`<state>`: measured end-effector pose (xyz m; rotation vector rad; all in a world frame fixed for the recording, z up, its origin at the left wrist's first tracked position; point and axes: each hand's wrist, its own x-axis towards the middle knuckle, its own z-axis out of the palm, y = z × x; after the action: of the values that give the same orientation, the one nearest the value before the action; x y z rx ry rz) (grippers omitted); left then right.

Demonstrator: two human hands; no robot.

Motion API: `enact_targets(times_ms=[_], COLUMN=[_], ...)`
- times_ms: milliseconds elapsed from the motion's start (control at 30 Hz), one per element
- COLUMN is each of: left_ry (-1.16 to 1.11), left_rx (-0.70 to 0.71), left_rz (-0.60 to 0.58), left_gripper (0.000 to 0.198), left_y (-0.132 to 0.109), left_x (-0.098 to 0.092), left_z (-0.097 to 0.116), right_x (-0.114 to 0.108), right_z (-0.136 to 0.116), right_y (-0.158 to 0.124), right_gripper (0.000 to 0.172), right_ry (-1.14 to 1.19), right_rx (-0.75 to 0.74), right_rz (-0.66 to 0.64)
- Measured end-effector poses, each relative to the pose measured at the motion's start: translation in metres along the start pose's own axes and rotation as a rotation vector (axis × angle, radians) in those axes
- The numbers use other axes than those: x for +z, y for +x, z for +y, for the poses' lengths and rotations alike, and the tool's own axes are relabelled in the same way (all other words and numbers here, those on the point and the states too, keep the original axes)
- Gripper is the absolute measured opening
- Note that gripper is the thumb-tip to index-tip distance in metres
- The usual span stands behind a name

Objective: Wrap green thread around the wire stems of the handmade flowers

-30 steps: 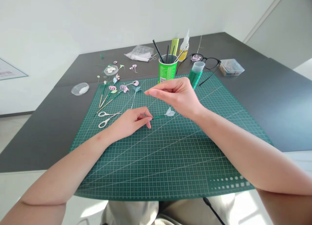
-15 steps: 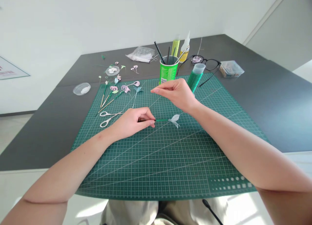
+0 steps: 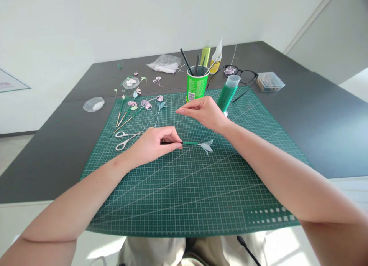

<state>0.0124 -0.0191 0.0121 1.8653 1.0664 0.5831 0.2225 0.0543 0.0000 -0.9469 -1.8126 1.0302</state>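
Observation:
My left hand (image 3: pixel 155 142) pinches the green stem of a small craft flower (image 3: pixel 201 144) whose pale translucent petals point right, just above the green cutting mat (image 3: pixel 186 189). My right hand (image 3: pixel 205 111) hovers above and behind the stem, its thumb and fingers pressed together in a pinch; what they hold is too fine to make out. A green spool (image 3: pixel 227 94) with a clear cap stands just behind my right hand.
White scissors (image 3: pixel 126 139) lie left of my left hand. Several finished pink flowers (image 3: pixel 138 106) lie at the mat's far left. A green cup (image 3: pixel 196 85) of tools, glasses (image 3: pixel 243 75), a clear box (image 3: pixel 270 81), small dishes (image 3: pixel 93 104) and a plastic bag (image 3: pixel 166 62) stand behind on the dark table.
My left hand has rolled the stem, so the petals have turned and sit further right. My right hand has dropped slightly, keeping its pinch.

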Motion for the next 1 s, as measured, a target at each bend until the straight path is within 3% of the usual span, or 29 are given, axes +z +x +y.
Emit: enact_targets(times_ms=[467,1000], left_ry=[0.096,0.018], left_rx=[0.049,-0.078], left_rz=[0.234,0.077], left_gripper=[0.011,0.018], left_y=[0.000,0.005], left_x=[-0.005,-0.007], left_z=[0.003,-0.007], right_x=[-0.001,-0.003], right_z=[0.004,-0.009], right_y=[0.002,-0.005], right_gripper=[0.035,0.034], right_ry=[-0.053,-0.135], right_rx=[0.034,-0.140], right_rz=[0.018,0.120])
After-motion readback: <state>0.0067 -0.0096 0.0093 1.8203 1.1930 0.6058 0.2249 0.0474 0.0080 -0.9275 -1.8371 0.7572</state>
